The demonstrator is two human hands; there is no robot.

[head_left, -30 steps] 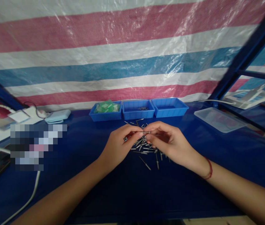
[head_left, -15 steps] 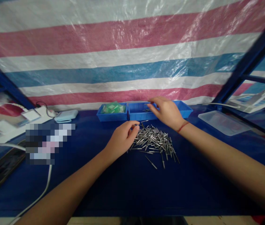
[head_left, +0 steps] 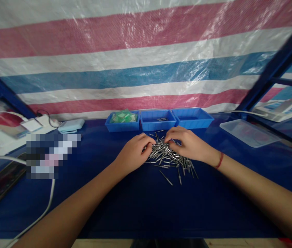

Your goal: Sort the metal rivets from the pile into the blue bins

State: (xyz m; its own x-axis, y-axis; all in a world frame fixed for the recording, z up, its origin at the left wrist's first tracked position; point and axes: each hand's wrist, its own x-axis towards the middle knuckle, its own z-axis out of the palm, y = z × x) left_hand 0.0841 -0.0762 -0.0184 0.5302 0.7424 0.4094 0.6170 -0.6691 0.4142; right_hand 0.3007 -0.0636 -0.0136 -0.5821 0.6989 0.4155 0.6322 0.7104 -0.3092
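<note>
Curling left hand [head_left: 134, 153], right hand [head_left: 191, 144] at metal pins [head_left: 165, 152] on blue table [head_left: 146, 206], striped sheet [head_left: 135, 46] behind; I can't tell whether pinching.

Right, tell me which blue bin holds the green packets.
The leftmost blue bin: green packets show in it alone; the middle bin holds a few rivets.

A makeshift workstation, apparently for small-parts bench work — a blue tabletop [head_left: 135, 206] set in a blue metal frame [head_left: 272, 74], backed by a striped plastic sheet [head_left: 146, 44]. Three blue bins [head_left: 192, 123] line the back behind a loose pile of metal rivets [head_left: 170, 153], while a power strip [head_left: 44, 120] and a phone [head_left: 2, 182] sit at the left — a workshop-like corner.
</note>
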